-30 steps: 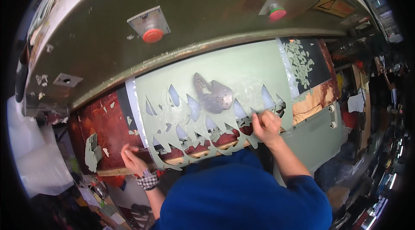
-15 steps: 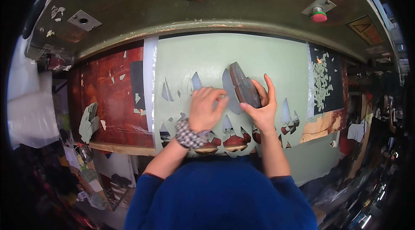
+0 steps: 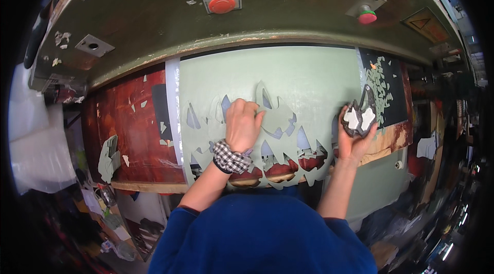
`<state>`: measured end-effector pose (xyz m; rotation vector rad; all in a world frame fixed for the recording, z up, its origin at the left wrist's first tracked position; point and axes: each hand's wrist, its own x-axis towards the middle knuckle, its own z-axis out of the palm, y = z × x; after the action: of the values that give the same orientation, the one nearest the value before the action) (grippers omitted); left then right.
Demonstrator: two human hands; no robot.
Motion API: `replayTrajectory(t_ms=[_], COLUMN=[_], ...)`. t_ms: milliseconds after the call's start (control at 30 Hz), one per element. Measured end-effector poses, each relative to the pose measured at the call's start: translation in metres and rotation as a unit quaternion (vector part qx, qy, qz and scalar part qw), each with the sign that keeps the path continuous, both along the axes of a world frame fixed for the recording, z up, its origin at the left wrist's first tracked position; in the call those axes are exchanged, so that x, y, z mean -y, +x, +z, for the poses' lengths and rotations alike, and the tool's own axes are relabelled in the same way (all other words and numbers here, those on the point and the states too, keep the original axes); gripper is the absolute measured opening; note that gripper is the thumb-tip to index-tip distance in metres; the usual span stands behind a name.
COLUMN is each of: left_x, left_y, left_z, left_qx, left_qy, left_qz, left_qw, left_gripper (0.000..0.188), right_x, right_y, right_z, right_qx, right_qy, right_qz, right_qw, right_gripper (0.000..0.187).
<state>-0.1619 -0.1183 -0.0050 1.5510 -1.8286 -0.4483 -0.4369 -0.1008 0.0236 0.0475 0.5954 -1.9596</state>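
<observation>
In my right hand (image 3: 355,143) is a dark metal cutting die (image 3: 360,114), held up off the sheet at the right. Its hollow side shows, with two white patches inside. My left hand (image 3: 242,125) is over the pale green sheet (image 3: 309,78), fingers curled, fingertips hidden or too small to read. Right beside its thumb and index finger, a pale green cut piece (image 3: 279,115) partly covers a cut-out hole, leaving blue-grey slivers around it. More pointed holes and ragged edges run along the sheet's near side.
A green machine beam spans the far side, with a red push button (image 3: 222,4) and a red-and-green button (image 3: 367,16). Small green scraps (image 3: 378,83) cover a black pad at right. A stack of green pieces (image 3: 108,158) lies on the red board (image 3: 136,140) at left.
My right hand has carried the die from the sheet's middle to the right and turned it hollow side into view. A green piece now covers part of the hole beside my left hand.
</observation>
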Motion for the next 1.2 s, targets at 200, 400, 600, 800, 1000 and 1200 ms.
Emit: replayTrajectory(t_ms=[200, 400, 600, 800, 1000, 1200], left_x=[0.010, 0.004, -0.040, -0.059, -0.008, 0.005], left_y=[0.016, 0.067, 0.133, 0.165, 0.177, 0.181], left_z=[0.017, 0.024, 0.015, -0.027, -0.042, -0.032], left_qx=[0.012, 0.023, 0.098, 0.044, 0.088, 0.107], left_qy=[0.012, 0.011, -0.007, 0.102, 0.063, 0.107], left_qz=[0.033, 0.056, 0.165, 0.306, 0.283, 0.290], left_qw=[0.999, 0.998, 0.981, 0.945, 0.953, 0.945], left_gripper=[0.049, 0.037, 0.035, 0.017, 0.030, 0.035], right_x=[-0.002, 0.049, 0.082, 0.199, 0.222, 0.193], right_y=[0.013, 0.039, 0.045, 0.038, 0.060, 0.019], right_z=[-0.002, -0.010, 0.007, 0.041, 0.029, 0.001], right_qx=[-0.594, -0.845, -0.867, -0.861, -0.837, -0.882], right_qy=[0.069, -0.013, -0.022, 0.053, 0.069, 0.112], right_qz=[0.093, 0.150, 0.140, -0.123, -0.155, -0.081], right_qw=[0.796, 0.513, 0.478, 0.491, 0.520, 0.450], right_gripper=[0.065, 0.095, 0.102, 0.095, 0.103, 0.093])
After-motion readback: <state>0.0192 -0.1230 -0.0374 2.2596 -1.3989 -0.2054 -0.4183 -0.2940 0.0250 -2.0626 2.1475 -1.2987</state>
